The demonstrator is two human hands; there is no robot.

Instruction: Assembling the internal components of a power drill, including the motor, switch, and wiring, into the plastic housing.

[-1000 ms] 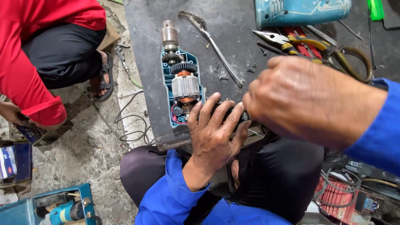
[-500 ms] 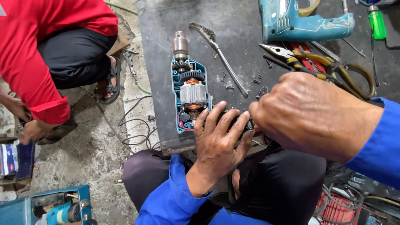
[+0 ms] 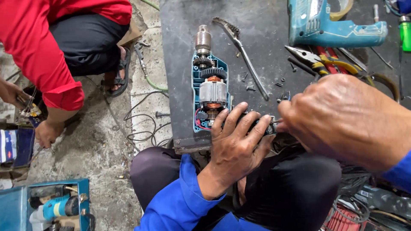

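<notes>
The opened drill (image 3: pixel 209 92) is found lying on the dark tabletop (image 3: pixel 180 51), its blue half-shell uppermost, with gear, armature and red wiring exposed. Its long axis runs away from the person: the chuck (image 3: pixel 203 39) at the far end, the handle end near the tabletop's front edge, above the knees.

The left hand (image 3: pixel 235 143) is laid over the handle end, fingers spread and pressing down on a dark part beneath them. It is clenched on nothing; the grip is a flat hold-down rather than a wrap. The exposed motor lies just beyond its fingertips.

The right hand (image 3: pixel 346 115) is brought in from the right, its fingertips meeting the left hand's fingertips at a small dark part (image 3: pixel 269 127). The fingers are curled inward as if pinching, but whether something is actually held cannot be told, since the back of the hand hides the fingertips.

Of the two, the left hand is the nearer to the drill body; the right hand is only at its handle end.

Beyond the right hand lie pliers (image 3: pixel 319 62) and a second blue drill (image 3: pixel 334 28); a wire brush (image 3: pixel 242 51) lies just right of the chuck. Loose screws (image 3: pixel 250 87) are scattered between. A person in a red sleeve (image 3: pixel 43 55) crouches well apart to the left.
</notes>
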